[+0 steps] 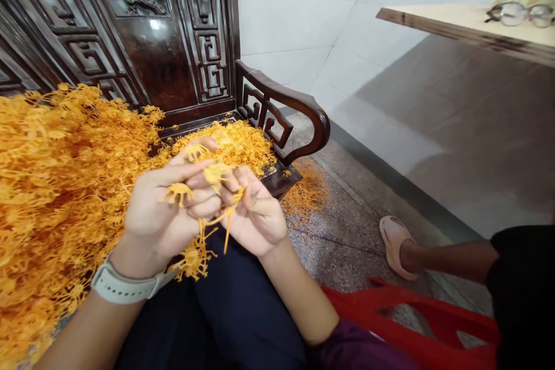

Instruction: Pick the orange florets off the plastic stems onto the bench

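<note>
My left hand [158,205], with a pale watch strap [124,286] at its wrist, is closed around a branched orange plastic flower piece [215,173]. Its star-like ends and thin stems stick out between the fingers. My right hand [264,219] meets it from the right, its fingertips pinched on a thin orange stem [234,199] of the piece. Another spidery orange cluster [193,260] hangs below my left hand, over my lap. The fingers hide part of what lies between the hands.
A big heap of orange plastic pieces [78,185] covers the dark carved bench at left. A smaller pile [238,144] lies by its armrest [299,104]. Orange stems [306,191] litter the floor. Another person's foot [407,254], a red stool [403,306] and a table [451,17] with glasses are at right.
</note>
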{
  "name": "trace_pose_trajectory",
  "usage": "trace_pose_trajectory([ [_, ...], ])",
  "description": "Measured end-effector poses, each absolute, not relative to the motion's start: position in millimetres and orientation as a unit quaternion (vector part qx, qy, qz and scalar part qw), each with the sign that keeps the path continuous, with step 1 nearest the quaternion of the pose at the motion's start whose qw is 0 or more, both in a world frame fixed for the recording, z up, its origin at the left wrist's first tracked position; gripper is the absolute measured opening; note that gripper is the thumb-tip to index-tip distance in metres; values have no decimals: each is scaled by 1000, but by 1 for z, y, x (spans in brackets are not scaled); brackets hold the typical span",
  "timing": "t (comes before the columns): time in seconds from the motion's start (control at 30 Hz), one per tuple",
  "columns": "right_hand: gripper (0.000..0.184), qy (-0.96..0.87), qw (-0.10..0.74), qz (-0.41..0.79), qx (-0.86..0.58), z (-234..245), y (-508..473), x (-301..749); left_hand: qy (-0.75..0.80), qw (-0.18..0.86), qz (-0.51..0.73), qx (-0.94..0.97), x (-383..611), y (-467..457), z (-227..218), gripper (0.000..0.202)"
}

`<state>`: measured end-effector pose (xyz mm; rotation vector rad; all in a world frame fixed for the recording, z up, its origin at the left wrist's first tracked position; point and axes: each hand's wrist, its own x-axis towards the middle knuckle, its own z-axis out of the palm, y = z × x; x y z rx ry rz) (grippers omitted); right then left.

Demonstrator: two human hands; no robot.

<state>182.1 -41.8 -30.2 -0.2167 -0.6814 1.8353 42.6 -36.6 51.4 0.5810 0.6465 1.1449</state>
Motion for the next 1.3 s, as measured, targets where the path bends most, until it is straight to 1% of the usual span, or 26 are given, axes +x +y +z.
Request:
trace_pose_trajectory([
  [0.07, 43, -296, 581, 755, -75, -29, -40, 185, 299, 727, 564, 255, 37, -32, 52, 17],
  [0.1, 40, -302, 588, 747, -74, -29, -40, 186, 302, 715, 580, 248, 34, -30, 52, 19],
  [0.23, 19, -304, 593, 741, -82, -29, -40, 186, 307, 707, 598, 222, 30, -24, 52, 23],
  [0.3, 13, -304, 599, 735, -94, -30, -40, 184, 314, 708, 593, 220, 31, -23, 53, 24],
  [0.47, 9, -298, 627, 708, -132, -33, -38, 186, 347, 670, 601, 264, 30, -20, 49, 24],
  [0.53, 9, -293, 632, 703, -145, -33, -38, 188, 356, 632, 623, 293, 29, -17, 43, 24],
  [0.63, 13, -283, 626, 709, -162, -32, -38, 193, 364, 540, 675, 347, 27, -13, 35, 23],
  [0.73, 19, -280, 590, 736, -178, -34, -33, 200, 374, 465, 717, 361, 24, -11, 31, 24],
  [0.83, 28, -269, 552, 763, -202, -44, -22, 209, 374, 423, 756, 330, 17, -11, 33, 29],
  [0.9, 33, -277, 548, 752, -240, -53, -15, 216, 355, 421, 779, 299, 13, -11, 34, 29],
  [0.93, 34, -303, 548, 731, -271, -58, -12, 221, 343, 433, 783, 287, 11, -11, 34, 27],
  [1.0, 30, -407, 536, 652, -350, -67, -7, 230, 329, 465, 775, 275, 8, -10, 32, 17],
  [1.07, 26, -532, 487, 552, -418, -72, -2, 239, 331, 479, 761, 285, 5, -9, 29, 11],
  [1.1, 24, -587, 448, 508, -442, -74, 1, 242, 335, 473, 759, 296, 4, -9, 27, 11],
  [1.17, 21, -673, 365, 447, -463, -74, 7, 244, 348, 442, 762, 321, 1, -7, 23, 18],
  [1.2, 21, -699, 343, 426, -462, -73, 10, 243, 357, 419, 766, 333, -2, -5, 20, 23],
  [1.23, 20, -711, 348, 406, -456, -71, 13, 240, 368, 392, 770, 344, -4, -4, 17, 28],
  [1.3, 19, -699, 428, 360, -445, -66, 19, 231, 389, 340, 774, 367, -10, 0, 10, 38],
])
